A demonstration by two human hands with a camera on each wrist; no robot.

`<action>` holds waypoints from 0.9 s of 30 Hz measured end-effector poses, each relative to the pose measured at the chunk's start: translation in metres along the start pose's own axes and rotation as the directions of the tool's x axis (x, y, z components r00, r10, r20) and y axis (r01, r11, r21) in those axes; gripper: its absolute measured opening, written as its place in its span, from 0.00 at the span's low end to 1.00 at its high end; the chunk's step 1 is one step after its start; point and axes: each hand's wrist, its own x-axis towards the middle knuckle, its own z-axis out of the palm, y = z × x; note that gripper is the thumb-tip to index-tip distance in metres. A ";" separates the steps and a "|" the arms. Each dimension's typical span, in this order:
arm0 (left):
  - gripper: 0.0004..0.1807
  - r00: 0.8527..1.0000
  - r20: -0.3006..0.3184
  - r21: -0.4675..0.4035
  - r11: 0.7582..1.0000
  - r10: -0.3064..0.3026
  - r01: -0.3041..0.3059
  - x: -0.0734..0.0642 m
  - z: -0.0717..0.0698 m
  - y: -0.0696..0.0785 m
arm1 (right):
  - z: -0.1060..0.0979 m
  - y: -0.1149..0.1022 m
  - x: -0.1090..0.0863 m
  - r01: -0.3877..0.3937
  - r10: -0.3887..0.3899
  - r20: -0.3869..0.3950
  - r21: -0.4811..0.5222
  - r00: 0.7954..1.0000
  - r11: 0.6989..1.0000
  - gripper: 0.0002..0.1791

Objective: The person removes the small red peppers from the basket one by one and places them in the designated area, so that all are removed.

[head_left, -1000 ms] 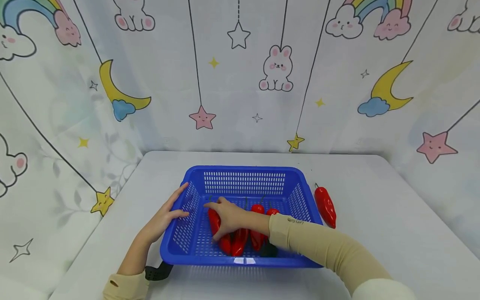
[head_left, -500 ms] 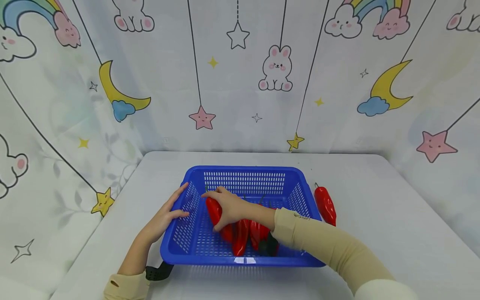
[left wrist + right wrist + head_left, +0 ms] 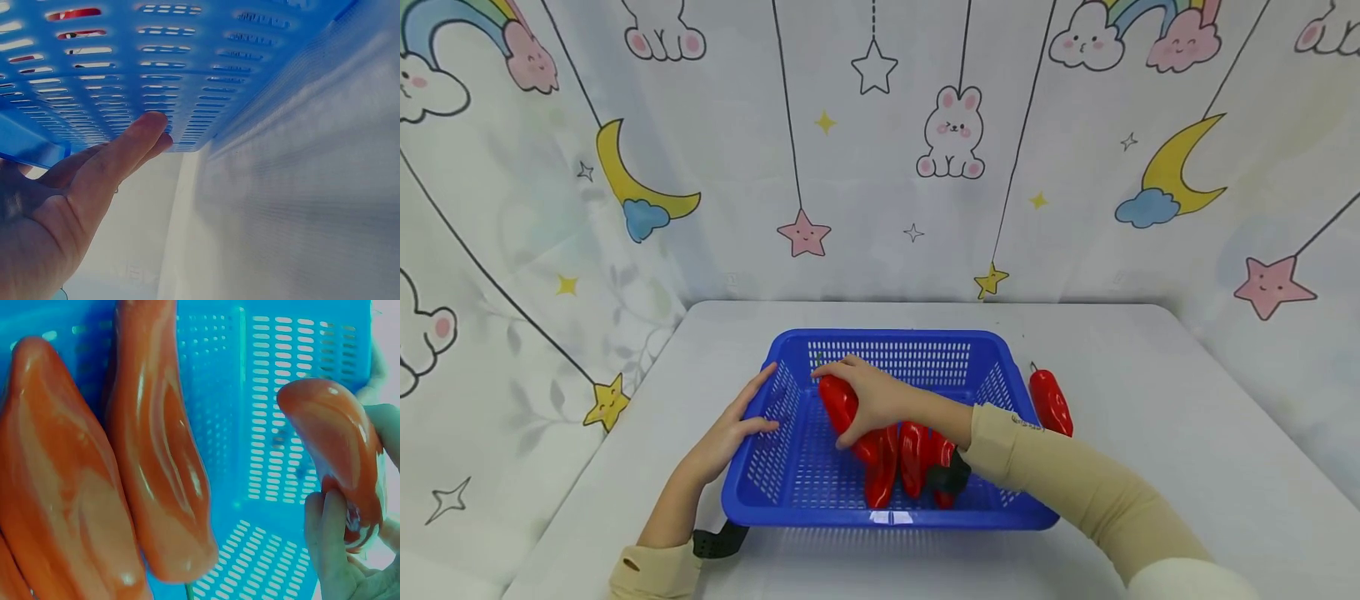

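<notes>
My right hand (image 3: pixel 880 393) grips a red pepper (image 3: pixel 837 403) between thumb and fingers, raised inside the blue plastic basket (image 3: pixel 891 518). Seen from the right wrist, the fingers (image 3: pixel 334 519) curl round this pepper, whose rounded end points away from the palm. Several more red peppers (image 3: pixel 913 458) lie side by side on the basket's floor, partly hidden by my right arm. My left hand (image 3: pixel 722 437) rests against the basket's left side; in the left wrist view its extended fingers (image 3: pixel 147 128) touch the slotted outer wall.
One red pepper (image 3: pixel 1049 402) lies on the white table (image 3: pixel 1150 400) just outside the basket's right side. A patterned cloth (image 3: pixel 880 175) hangs behind the table. Dark straps (image 3: pixel 721 542) are worn at the wrists.
The right hand has raised the gripped pepper off the basket's floor and moved slightly away from the body and to the right. The left hand and basket have stayed in place.
</notes>
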 end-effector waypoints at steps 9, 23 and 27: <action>0.41 1.000 -0.011 0.000 1.000 -0.005 0.005 0.000 0.000 0.001 | -0.021 0.004 -0.010 0.001 0.002 -0.053 0.052 0.999 0.999 0.48; 0.41 1.000 -0.009 0.002 1.000 0.004 -0.004 -0.001 0.001 0.000 | -0.042 0.011 -0.027 0.011 0.000 -0.107 0.098 0.994 0.995 0.48; 0.41 1.000 -0.010 0.003 1.000 0.003 -0.003 -0.001 0.001 0.000 | -0.050 0.012 -0.034 0.017 -0.003 -0.127 0.116 0.992 0.993 0.48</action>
